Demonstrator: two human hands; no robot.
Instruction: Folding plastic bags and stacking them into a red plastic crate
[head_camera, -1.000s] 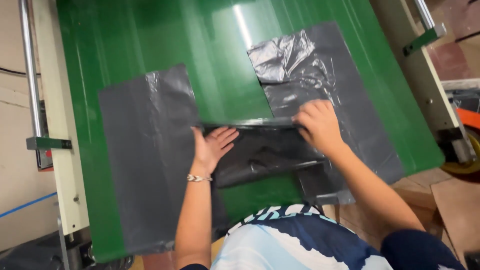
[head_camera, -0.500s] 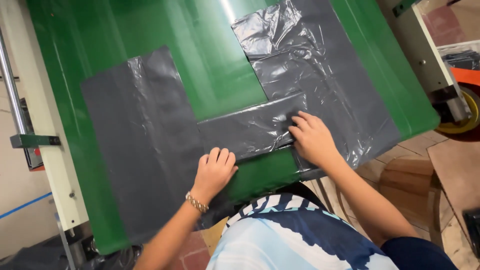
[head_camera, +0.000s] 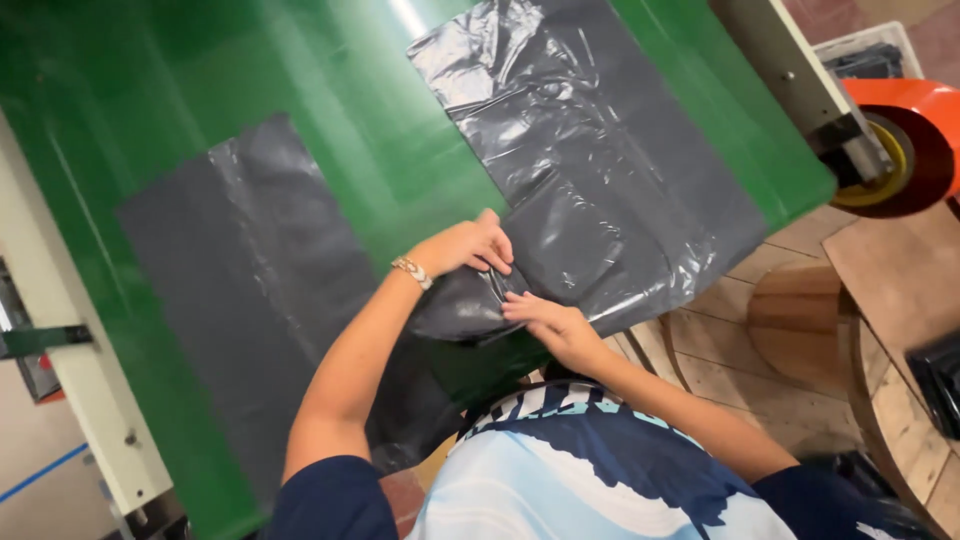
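Note:
A folded dark grey plastic bag (head_camera: 462, 308) lies at the near edge of the green belt (head_camera: 330, 130). My left hand (head_camera: 468, 246), with a beaded bracelet on its wrist, pinches the bag's upper fold. My right hand (head_camera: 545, 318) presses on the bag's right end with fingers on the plastic. A flat dark grey bag (head_camera: 250, 290) lies to the left, partly under my left arm. A wrinkled, shiny dark grey bag (head_camera: 600, 170) lies to the right, its lower edge hanging over the belt's end.
A cream machine frame (head_camera: 70, 380) runs along the belt's left side and another rail (head_camera: 790, 80) along the right. An orange and yellow roller (head_camera: 900, 150) sits at the right. Round wooden boards (head_camera: 800, 320) lie on the floor below.
The middle bag went from a long flat strip to a smaller folded bundle. My left hand moved up and right onto it, and my right hand slid down beside it. The camera shifted left.

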